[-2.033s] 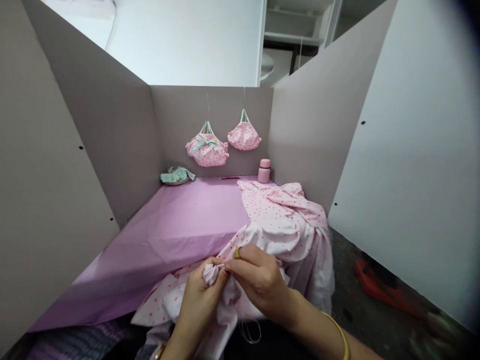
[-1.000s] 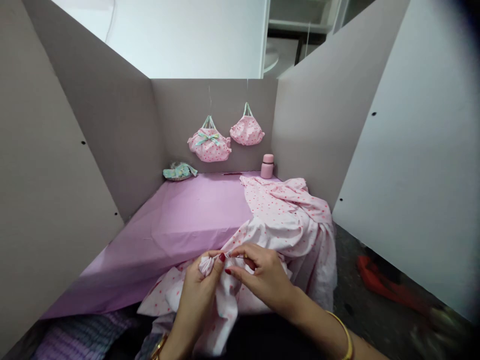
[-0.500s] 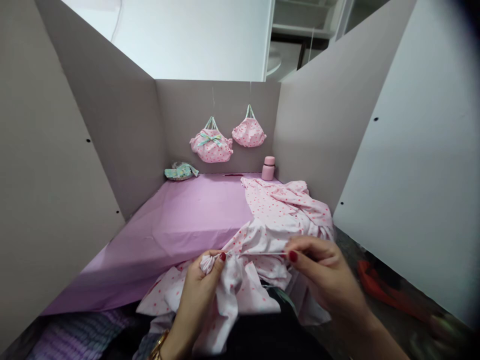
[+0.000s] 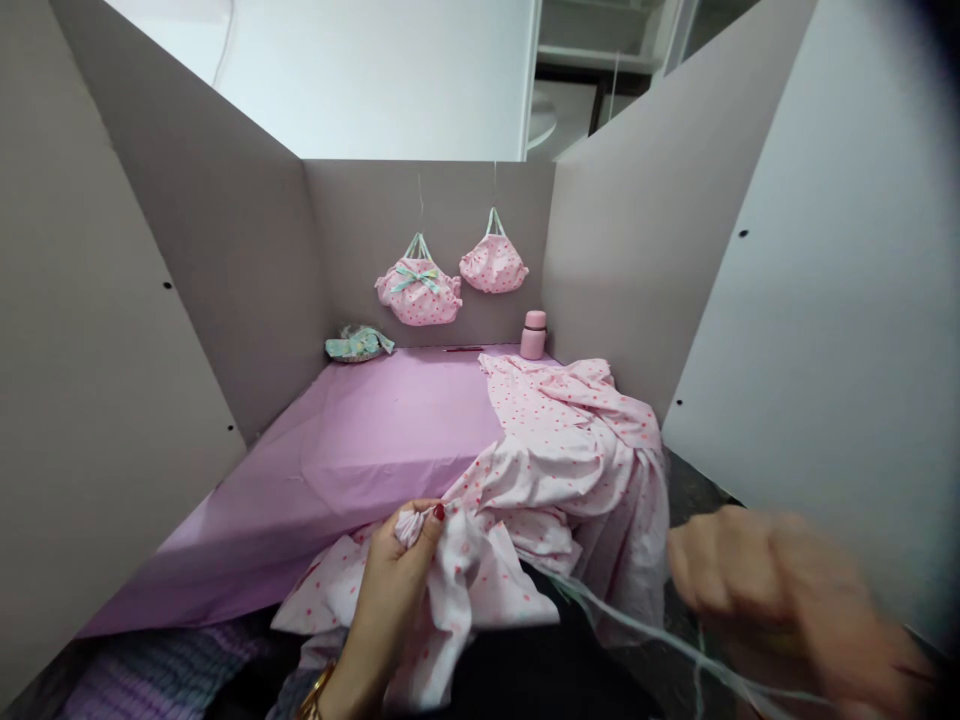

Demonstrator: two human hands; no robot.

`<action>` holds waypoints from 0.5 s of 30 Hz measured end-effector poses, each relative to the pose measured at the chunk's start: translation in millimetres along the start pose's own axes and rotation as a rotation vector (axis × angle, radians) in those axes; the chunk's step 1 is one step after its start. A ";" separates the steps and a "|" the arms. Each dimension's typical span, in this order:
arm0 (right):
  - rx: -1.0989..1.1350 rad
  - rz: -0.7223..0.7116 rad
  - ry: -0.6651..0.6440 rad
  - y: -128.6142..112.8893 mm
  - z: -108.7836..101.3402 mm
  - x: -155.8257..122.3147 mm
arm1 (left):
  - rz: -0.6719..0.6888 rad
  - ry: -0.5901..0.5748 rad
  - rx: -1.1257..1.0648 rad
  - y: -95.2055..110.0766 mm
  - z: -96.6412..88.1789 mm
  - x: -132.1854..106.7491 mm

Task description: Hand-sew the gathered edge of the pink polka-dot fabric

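At lower left, one soft purple and grey-green textile [image 4: 172, 675], ridged in wavy rows. Above, one smooth, rigid grey left panel [image 4: 202, 230]. Next, one crumpled, pale-green patterned fabric bundle [image 4: 360, 345], at the back left corner of one thin, faintly creased pale purple table cover [image 4: 397, 410]. Nearer, one left hand [image 4: 390, 580], one gold-coloured metal band [image 4: 319, 690] at the wrist, pinching a pleated tuft of white-and-pink dotted cloth [image 4: 570, 470] between thumb and fingers. Behind, before one flat grey back panel [image 4: 352, 230], two puffy pink dotted fabric pouches [image 4: 424, 300], both hung by pale green straps [image 4: 417, 245], the left one with one green ribbon bow [image 4: 416, 277]. Below, one slim dark red stick [image 4: 465, 350], then one rounded pink cylindrical bottle [image 4: 533, 338]. Further right, most of the dotted cloth, heaped in loose folds over the table edge; number of pieces impossible to tell. Alongside, thin pale strands [image 4: 630, 620], too blurred to count, running toward one right hand [image 4: 780, 590], fingers curled, motion-blurred; impossible to tell whether gripping anything.
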State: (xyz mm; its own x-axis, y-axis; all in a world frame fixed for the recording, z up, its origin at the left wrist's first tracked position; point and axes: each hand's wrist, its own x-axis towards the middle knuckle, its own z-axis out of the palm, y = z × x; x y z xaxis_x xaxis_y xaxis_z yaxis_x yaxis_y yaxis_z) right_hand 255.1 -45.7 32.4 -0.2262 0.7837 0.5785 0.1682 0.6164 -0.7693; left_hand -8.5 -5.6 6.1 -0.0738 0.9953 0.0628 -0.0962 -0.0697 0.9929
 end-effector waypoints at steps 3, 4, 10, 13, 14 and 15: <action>0.005 0.080 -0.110 -4.6 21.9 28.6 | -0.012 -0.060 0.012 2.8 0.0 -1.6; 0.005 0.139 -0.080 -3.7 32.9 38.3 | -0.018 -0.097 0.016 3.9 0.0 -2.4; 0.043 0.291 -0.291 16.6 83.9 61.5 | -0.002 -0.253 0.039 6.1 -2.1 -5.9; -0.023 0.254 -0.274 18.4 85.1 58.5 | -0.020 -0.264 0.034 4.6 -3.4 -5.7; -0.040 0.251 -0.266 18.1 83.8 57.3 | -0.022 -0.263 0.033 4.1 -3.5 -5.5; -0.055 0.251 -0.260 17.8 82.4 56.2 | -0.023 -0.258 0.032 3.7 -3.5 -5.4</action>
State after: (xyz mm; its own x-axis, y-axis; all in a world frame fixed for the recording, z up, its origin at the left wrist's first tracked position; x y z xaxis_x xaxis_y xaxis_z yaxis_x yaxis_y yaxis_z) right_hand 166.3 3.0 28.8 -0.4066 0.8699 0.2793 0.2994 0.4156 -0.8589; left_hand -11.9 -11.5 9.1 0.1838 0.9811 0.0598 -0.0630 -0.0490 0.9968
